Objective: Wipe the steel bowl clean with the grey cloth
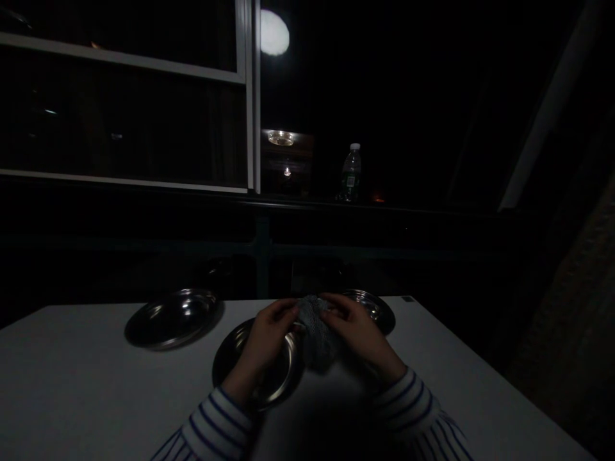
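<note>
Both my hands meet over the white table, pinching a grey checked cloth (314, 336) between them. My left hand (263, 342) grips the cloth's left edge, hovering above a round metal plate (230, 358). My right hand (353, 333) holds the cloth's top right part, in front of a second metal plate (379, 310). The cloth hangs down bunched between the two hands. Both sleeves are white with dark stripes.
A third metal plate (173, 317) lies on the table (86, 384) to the left. Beyond the table's far edge the room is dark. A plastic water bottle (351, 173) stands on a ledge by the window frame (252, 96).
</note>
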`<act>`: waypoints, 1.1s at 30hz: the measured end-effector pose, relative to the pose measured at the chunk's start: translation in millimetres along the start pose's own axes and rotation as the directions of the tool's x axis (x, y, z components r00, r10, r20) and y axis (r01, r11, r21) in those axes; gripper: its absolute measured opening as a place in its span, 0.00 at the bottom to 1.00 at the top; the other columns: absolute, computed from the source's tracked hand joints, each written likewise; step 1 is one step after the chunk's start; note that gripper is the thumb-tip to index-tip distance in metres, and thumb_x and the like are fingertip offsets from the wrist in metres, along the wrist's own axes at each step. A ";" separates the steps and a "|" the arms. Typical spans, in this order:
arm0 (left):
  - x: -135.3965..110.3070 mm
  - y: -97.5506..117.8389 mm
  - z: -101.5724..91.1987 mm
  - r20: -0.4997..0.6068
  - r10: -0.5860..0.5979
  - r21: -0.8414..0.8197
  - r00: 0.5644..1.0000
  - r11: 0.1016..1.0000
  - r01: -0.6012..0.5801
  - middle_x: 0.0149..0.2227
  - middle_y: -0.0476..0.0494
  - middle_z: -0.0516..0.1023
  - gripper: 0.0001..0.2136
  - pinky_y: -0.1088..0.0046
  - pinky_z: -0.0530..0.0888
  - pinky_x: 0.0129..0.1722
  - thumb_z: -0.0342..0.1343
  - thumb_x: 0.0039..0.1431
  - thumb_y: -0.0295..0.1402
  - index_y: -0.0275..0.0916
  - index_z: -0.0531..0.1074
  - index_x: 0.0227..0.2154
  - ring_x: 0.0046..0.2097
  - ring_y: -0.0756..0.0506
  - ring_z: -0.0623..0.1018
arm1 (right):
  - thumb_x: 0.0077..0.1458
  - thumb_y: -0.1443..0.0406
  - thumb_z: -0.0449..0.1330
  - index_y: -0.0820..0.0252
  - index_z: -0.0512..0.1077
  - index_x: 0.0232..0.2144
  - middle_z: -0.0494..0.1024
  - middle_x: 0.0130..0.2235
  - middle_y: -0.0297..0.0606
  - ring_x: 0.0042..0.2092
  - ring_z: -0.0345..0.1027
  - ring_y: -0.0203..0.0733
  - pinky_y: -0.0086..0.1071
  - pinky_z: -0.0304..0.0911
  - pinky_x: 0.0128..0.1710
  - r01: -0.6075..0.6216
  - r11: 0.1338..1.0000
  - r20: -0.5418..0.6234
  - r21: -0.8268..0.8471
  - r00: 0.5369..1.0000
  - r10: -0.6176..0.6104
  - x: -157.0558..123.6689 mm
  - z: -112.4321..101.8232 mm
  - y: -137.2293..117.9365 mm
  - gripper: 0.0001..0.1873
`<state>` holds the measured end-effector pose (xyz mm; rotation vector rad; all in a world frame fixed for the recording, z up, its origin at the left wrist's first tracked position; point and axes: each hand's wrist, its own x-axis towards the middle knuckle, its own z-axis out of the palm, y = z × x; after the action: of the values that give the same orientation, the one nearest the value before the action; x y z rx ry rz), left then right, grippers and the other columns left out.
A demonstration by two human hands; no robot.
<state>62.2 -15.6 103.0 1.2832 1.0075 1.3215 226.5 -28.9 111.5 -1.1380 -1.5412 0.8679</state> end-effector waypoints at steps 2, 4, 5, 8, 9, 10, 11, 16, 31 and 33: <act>1.5 -2.7 -0.8 -0.076 0.050 0.104 0.996 0.994 -0.042 0.32 0.43 0.79 0.11 0.71 0.71 0.35 0.58 0.45 0.35 0.35 0.74 0.31 0.35 0.45 0.76 | 0.49 0.64 0.57 0.63 0.71 0.41 0.76 0.33 0.38 0.34 0.70 0.38 0.30 0.65 0.32 0.022 0.996 -0.029 -0.085 0.999 -0.024 2.9 -1.2 2.5 0.16; 0.9 -3.7 -0.6 -0.151 0.084 0.196 0.985 0.979 -0.053 0.28 0.45 0.77 0.10 0.71 0.70 0.34 0.58 0.45 0.37 0.35 0.73 0.29 0.33 0.45 0.76 | 0.50 0.64 0.56 0.61 0.71 0.41 0.76 0.32 0.37 0.32 0.70 0.38 0.30 0.65 0.31 0.030 0.987 -0.097 -0.157 0.994 -0.046 4.0 -0.1 4.7 0.15; -0.2 -3.5 0.1 -0.154 0.076 0.211 0.985 0.977 -0.042 0.26 0.45 0.77 0.11 0.70 0.70 0.33 0.57 0.46 0.39 0.35 0.72 0.28 0.32 0.45 0.76 | 0.50 0.64 0.56 0.60 0.71 0.41 0.76 0.32 0.37 0.33 0.70 0.38 0.31 0.65 0.32 0.039 0.982 -0.119 -0.187 0.991 -0.062 3.8 1.1 5.4 0.15; -5.7 -0.2 4.4 -0.008 -0.016 0.105 1.000 0.994 0.017 0.30 0.42 0.78 0.15 0.69 0.71 0.34 0.55 0.49 0.43 0.34 0.72 0.31 0.34 0.44 0.76 | 0.50 0.64 0.57 0.58 0.72 0.41 0.76 0.38 0.37 0.38 0.70 0.39 0.32 0.64 0.39 0.105 0.971 -0.091 -0.217 0.988 -0.127 0.9 6.4 4.7 0.14; -7.6 1.2 6.0 0.037 -0.031 0.054 0.999 0.998 0.029 0.34 0.41 0.78 0.16 0.70 0.71 0.36 0.55 0.49 0.42 0.34 0.72 0.34 0.37 0.44 0.76 | 0.50 0.64 0.57 0.57 0.72 0.41 0.76 0.39 0.37 0.40 0.70 0.39 0.32 0.64 0.41 0.127 0.970 -0.058 -0.205 0.988 -0.142 -0.5 8.1 3.5 0.14; -9.3 2.7 7.4 0.058 -0.038 0.015 0.998 0.999 0.037 0.36 0.40 0.78 0.16 0.70 0.71 0.38 0.55 0.49 0.41 0.34 0.72 0.36 0.39 0.44 0.76 | 0.50 0.65 0.57 0.58 0.72 0.41 0.76 0.40 0.37 0.41 0.70 0.39 0.32 0.64 0.42 0.140 0.973 -0.027 -0.185 0.989 -0.148 -1.9 9.5 2.1 0.14; -10.6 4.0 8.4 0.058 -0.045 -0.008 0.997 0.999 0.046 0.38 0.40 0.78 0.16 0.71 0.70 0.40 0.56 0.49 0.40 0.35 0.71 0.37 0.41 0.45 0.76 | 0.50 0.65 0.57 0.58 0.72 0.40 0.76 0.41 0.37 0.42 0.70 0.39 0.32 0.64 0.42 0.148 0.976 -0.001 -0.159 0.989 -0.150 -3.2 10.5 0.5 0.13; -11.9 8.9 5.5 0.034 -0.080 0.002 0.996 0.997 0.080 0.35 0.42 0.79 0.14 0.70 0.70 0.39 0.56 0.49 0.37 0.35 0.73 0.38 0.37 0.45 0.76 | 0.50 0.65 0.58 0.60 0.73 0.39 0.77 0.41 0.38 0.44 0.70 0.39 0.33 0.63 0.45 0.135 0.985 -0.001 -0.106 0.991 -0.136 -6.0 7.9 -6.1 0.13; -5.7 6.3 -9.8 0.054 -0.048 0.067 0.997 0.997 0.044 0.31 0.45 0.78 0.18 0.72 0.68 0.33 0.52 0.51 0.42 0.35 0.73 0.39 0.33 0.46 0.75 | 0.51 0.61 0.55 0.62 0.70 0.43 0.75 0.41 0.41 0.42 0.69 0.42 0.36 0.62 0.43 0.059 0.965 -0.276 -0.257 0.952 -0.132 0.7 -21.3 1.3 0.18; -7.5 7.5 -6.9 0.014 -0.045 0.093 0.999 0.995 0.044 0.32 0.44 0.78 0.18 0.72 0.69 0.33 0.52 0.51 0.42 0.34 0.73 0.39 0.34 0.45 0.75 | 0.52 0.61 0.54 0.61 0.70 0.42 0.75 0.40 0.41 0.40 0.68 0.42 0.35 0.62 0.41 0.082 0.923 -0.314 -0.375 0.926 -0.209 -2.5 -17.3 -1.5 0.15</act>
<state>54.2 -23.7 108.5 1.3312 1.0910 1.2415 243.1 -31.9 116.4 -1.3303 -1.4925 0.2629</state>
